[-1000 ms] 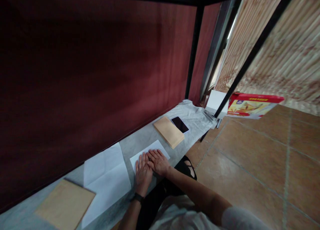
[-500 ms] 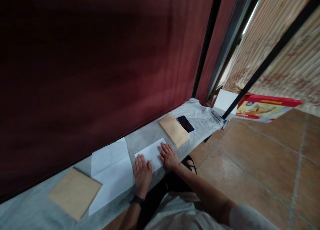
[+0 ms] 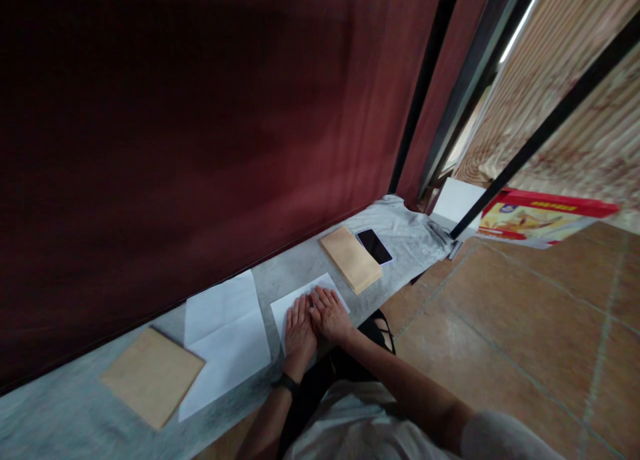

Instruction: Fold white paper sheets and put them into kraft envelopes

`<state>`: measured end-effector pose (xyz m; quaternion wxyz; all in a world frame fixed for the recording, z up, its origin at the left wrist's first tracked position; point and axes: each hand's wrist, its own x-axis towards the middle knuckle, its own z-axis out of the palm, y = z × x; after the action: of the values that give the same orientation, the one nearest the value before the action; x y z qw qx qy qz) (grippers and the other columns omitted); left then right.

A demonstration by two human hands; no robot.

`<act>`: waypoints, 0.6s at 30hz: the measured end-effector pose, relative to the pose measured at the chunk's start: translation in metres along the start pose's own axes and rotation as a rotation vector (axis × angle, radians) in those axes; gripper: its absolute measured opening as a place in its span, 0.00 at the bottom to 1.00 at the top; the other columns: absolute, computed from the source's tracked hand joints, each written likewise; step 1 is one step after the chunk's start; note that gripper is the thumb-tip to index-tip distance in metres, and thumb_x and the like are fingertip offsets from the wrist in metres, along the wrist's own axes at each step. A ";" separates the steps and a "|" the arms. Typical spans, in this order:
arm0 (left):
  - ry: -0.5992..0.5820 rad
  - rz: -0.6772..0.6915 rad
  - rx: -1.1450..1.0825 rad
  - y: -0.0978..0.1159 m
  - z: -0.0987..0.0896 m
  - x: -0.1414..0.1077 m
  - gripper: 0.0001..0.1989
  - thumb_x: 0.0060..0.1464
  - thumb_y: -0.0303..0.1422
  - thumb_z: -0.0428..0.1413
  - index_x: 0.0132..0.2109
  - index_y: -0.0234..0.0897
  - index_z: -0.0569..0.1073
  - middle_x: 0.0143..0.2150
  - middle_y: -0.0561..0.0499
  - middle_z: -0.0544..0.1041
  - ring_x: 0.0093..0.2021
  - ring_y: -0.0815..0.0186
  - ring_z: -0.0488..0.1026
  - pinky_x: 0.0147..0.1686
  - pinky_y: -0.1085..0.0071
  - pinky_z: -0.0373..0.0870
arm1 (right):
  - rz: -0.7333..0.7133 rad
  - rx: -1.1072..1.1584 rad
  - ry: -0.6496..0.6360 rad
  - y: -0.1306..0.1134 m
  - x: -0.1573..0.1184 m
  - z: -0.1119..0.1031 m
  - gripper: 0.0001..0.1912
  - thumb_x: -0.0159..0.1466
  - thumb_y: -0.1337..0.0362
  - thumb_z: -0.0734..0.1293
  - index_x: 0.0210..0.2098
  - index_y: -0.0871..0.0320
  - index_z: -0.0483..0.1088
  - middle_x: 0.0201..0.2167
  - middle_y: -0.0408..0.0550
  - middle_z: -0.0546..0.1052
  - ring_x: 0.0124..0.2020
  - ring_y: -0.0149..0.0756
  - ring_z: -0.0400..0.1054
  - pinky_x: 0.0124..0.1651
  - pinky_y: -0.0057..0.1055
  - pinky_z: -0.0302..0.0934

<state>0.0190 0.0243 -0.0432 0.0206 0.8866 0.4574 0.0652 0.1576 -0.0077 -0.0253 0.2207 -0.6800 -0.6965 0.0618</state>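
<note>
Both palms rest flat on a folded sheet of white paper (image 3: pixel 283 308) that lies on a narrow grey cloth-covered surface. My left hand (image 3: pixel 301 330), with a dark band at the wrist, covers the middle of the sheet, fingers stretched out. Touching it at the thumbs, my right hand (image 3: pixel 330 317) lies on the sheet's right half, fingers extended. Left of the hands is a larger unfolded white sheet (image 3: pixel 227 347) with a crease across it. A stack of brown envelopes (image 3: pixel 351 260) sits just beyond my right hand.
A brown envelope (image 3: pixel 153 378) overlaps the larger sheet's left edge. Beside the envelope stack lies a dark-screened phone (image 3: pixel 375 247). A dark red panel (image 3: pixel 225 147) rises behind the surface. Black posts (image 3: pixel 540 133) and a red-and-yellow box (image 3: pixel 540 220) stand at the right, above a tiled floor.
My left hand has slid right and my right hand slightly left across the folded paper, so they now meet at its middle. The view has shifted slightly.
</note>
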 end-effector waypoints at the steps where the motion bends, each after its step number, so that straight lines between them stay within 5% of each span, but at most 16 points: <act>1: -0.015 0.002 0.009 0.000 0.001 0.000 0.31 0.63 0.28 0.45 0.73 0.33 0.55 0.74 0.42 0.55 0.75 0.54 0.47 0.72 0.50 0.44 | -0.028 0.014 -0.002 -0.005 -0.001 0.002 0.28 0.75 0.55 0.54 0.70 0.60 0.57 0.70 0.55 0.61 0.70 0.44 0.54 0.71 0.47 0.49; 4: -0.022 -0.001 0.030 0.000 0.001 -0.001 0.32 0.62 0.26 0.45 0.72 0.32 0.55 0.74 0.41 0.55 0.75 0.55 0.45 0.72 0.52 0.43 | -0.089 0.029 -0.004 -0.010 -0.009 0.006 0.30 0.75 0.54 0.56 0.72 0.58 0.52 0.70 0.54 0.61 0.71 0.41 0.53 0.71 0.46 0.49; 14: 0.086 -0.041 0.034 -0.009 -0.018 -0.020 0.30 0.68 0.40 0.43 0.71 0.32 0.59 0.72 0.38 0.60 0.74 0.52 0.51 0.69 0.49 0.51 | -0.044 -0.044 -0.001 0.022 -0.025 -0.001 0.30 0.73 0.50 0.60 0.69 0.55 0.59 0.72 0.56 0.57 0.70 0.50 0.54 0.70 0.49 0.49; 18: 0.079 -0.086 0.057 -0.010 -0.021 -0.028 0.29 0.69 0.39 0.41 0.70 0.29 0.60 0.72 0.37 0.60 0.73 0.51 0.53 0.69 0.50 0.51 | -0.031 -0.036 -0.023 0.021 -0.023 -0.005 0.30 0.72 0.51 0.60 0.70 0.56 0.58 0.72 0.57 0.56 0.71 0.50 0.54 0.71 0.49 0.48</act>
<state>-0.0076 0.0070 -0.0260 -0.0198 0.8632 0.4971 0.0859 0.1784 -0.0301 -0.0337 0.2010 -0.6723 -0.7105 0.0537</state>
